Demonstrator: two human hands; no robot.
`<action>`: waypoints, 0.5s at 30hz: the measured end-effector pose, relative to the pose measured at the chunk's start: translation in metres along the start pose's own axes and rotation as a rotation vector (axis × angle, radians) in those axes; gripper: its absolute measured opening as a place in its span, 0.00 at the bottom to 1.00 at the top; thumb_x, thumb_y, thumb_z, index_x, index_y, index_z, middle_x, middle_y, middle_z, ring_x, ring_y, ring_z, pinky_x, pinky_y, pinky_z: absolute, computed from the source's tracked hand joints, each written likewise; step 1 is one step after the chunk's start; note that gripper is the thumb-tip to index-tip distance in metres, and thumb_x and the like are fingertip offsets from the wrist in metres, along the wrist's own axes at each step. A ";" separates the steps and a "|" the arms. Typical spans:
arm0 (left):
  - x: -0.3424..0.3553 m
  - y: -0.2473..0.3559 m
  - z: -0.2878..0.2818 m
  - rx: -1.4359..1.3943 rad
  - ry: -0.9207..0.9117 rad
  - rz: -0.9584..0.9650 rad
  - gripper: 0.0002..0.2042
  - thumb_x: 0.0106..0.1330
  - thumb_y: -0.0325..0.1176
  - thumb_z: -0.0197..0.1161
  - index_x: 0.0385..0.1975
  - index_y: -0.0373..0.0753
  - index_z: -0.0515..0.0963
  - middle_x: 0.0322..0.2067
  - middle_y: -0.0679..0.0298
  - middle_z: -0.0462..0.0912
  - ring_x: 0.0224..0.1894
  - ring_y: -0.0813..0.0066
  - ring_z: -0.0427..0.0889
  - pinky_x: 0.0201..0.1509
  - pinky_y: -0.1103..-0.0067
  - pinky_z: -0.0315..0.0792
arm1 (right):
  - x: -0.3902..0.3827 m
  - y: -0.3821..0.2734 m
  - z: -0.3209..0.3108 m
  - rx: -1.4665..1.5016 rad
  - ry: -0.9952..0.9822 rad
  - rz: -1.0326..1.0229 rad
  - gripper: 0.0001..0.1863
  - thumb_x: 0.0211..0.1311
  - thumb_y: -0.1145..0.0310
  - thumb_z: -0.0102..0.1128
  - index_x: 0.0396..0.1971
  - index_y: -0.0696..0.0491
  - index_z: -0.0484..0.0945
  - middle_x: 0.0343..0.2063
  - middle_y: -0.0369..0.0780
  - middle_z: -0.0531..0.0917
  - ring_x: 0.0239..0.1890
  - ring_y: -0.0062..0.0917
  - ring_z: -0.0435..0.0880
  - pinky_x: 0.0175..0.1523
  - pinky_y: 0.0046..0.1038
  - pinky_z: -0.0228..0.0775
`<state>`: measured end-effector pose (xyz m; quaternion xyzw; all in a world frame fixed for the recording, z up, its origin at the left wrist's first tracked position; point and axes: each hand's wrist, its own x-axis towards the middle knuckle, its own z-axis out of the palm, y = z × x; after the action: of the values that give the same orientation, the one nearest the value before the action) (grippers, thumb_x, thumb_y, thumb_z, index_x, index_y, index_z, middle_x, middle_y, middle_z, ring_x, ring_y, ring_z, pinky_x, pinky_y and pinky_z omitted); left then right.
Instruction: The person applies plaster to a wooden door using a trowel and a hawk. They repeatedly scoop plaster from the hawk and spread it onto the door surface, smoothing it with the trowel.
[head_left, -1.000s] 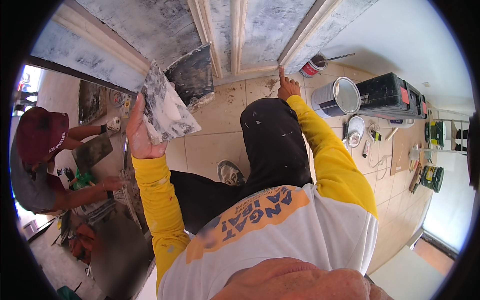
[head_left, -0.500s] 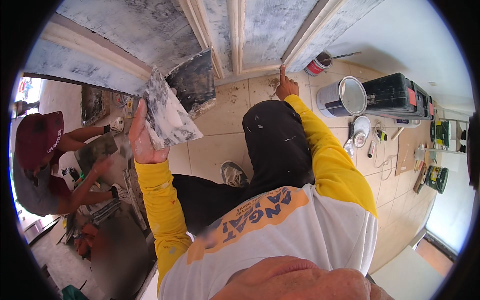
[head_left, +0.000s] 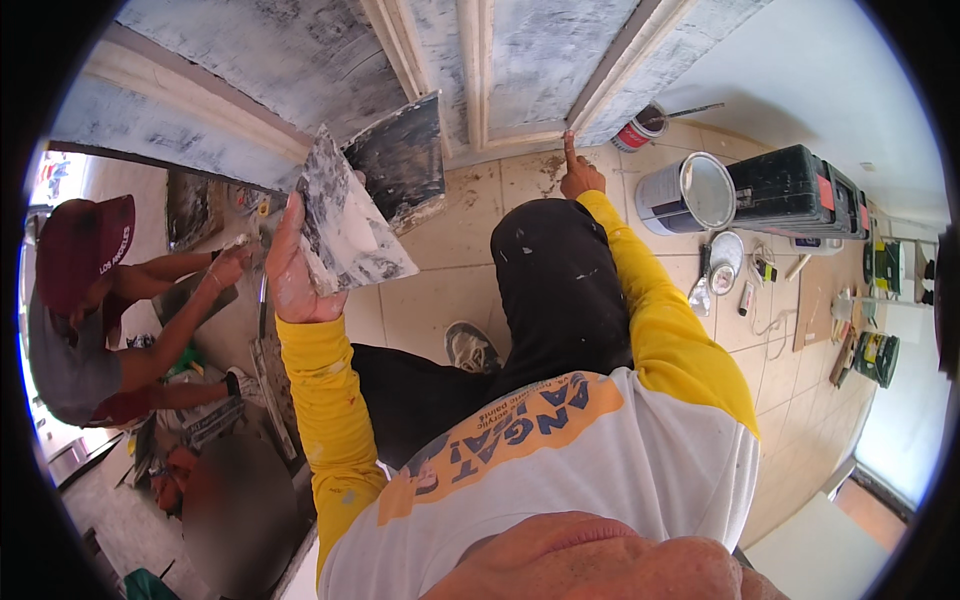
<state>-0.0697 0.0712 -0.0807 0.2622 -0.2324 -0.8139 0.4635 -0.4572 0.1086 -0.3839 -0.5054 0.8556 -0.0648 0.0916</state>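
My left hand (head_left: pixel 295 265) grips a metal plate (head_left: pixel 340 215) smeared with white putty, a lump on its face. A second, darker smeared plate (head_left: pixel 390 150) sits against it, just beyond. My right hand (head_left: pixel 580 170) has its index finger stretched to the bottom corner of a raised moulding on the whitish, patchily coated panelled surface (head_left: pixel 540 70); its other fingers are curled, and I see nothing in them.
A co-worker (head_left: pixel 85 300) crouches at left with both arms among tools. At right stand a red-labelled can (head_left: pixel 632 132), large metal can (head_left: pixel 665 200), black case (head_left: pixel 775 180), lid (head_left: pixel 725 250), cardboard (head_left: pixel 810 310) and green containers (head_left: pixel 875 360). My knee (head_left: pixel 545 260) sits between my arms.
My left hand and the plates have shifted slightly right. My right fingertip stays at the moulding's corner. The co-worker's hands have moved about, now raised near the tools.
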 end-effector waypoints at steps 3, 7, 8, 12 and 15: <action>-0.003 0.001 -0.007 -0.037 -0.103 0.006 0.22 0.76 0.38 0.43 0.65 0.32 0.63 0.57 0.45 0.74 0.54 0.61 0.79 0.57 0.69 0.75 | 0.009 0.000 -0.003 -0.235 -0.251 -0.005 0.47 0.55 0.68 0.57 0.74 0.37 0.45 0.41 0.45 0.83 0.40 0.40 0.85 0.42 0.46 0.75; 0.001 -0.003 -0.041 0.263 -0.230 0.208 0.35 0.65 0.47 0.60 0.66 0.31 0.61 0.61 0.46 0.70 0.61 0.58 0.73 0.63 0.67 0.69 | 0.011 0.025 0.006 -0.253 -0.070 -0.239 0.44 0.59 0.69 0.53 0.74 0.37 0.43 0.39 0.45 0.84 0.39 0.40 0.85 0.41 0.45 0.75; 0.004 -0.006 -0.051 0.517 -0.369 0.431 0.40 0.60 0.51 0.65 0.66 0.30 0.60 0.62 0.46 0.68 0.63 0.57 0.71 0.66 0.66 0.66 | 0.014 0.032 0.006 -0.356 -0.043 -0.202 0.43 0.61 0.68 0.52 0.74 0.34 0.42 0.39 0.45 0.84 0.38 0.40 0.85 0.41 0.45 0.75; 0.004 -0.003 -0.069 0.813 -0.389 0.684 0.58 0.35 0.61 0.79 0.66 0.31 0.62 0.66 0.51 0.64 0.69 0.57 0.61 0.74 0.65 0.49 | 0.035 0.021 -0.024 -0.516 -0.372 -0.093 0.48 0.65 0.68 0.50 0.72 0.27 0.26 0.40 0.53 0.84 0.37 0.35 0.87 0.41 0.37 0.78; 0.003 -0.004 -0.052 0.718 -0.345 0.675 0.47 0.46 0.56 0.75 0.63 0.31 0.66 0.64 0.55 0.68 0.67 0.64 0.65 0.73 0.68 0.53 | 0.033 -0.032 -0.067 -0.555 -0.514 -0.193 0.25 0.62 0.53 0.52 0.52 0.53 0.80 0.51 0.47 0.82 0.55 0.36 0.81 0.59 0.36 0.71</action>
<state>-0.0401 0.0638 -0.1234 0.1772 -0.6415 -0.5195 0.5359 -0.4606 0.0653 -0.3154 -0.5888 0.7383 0.2896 0.1561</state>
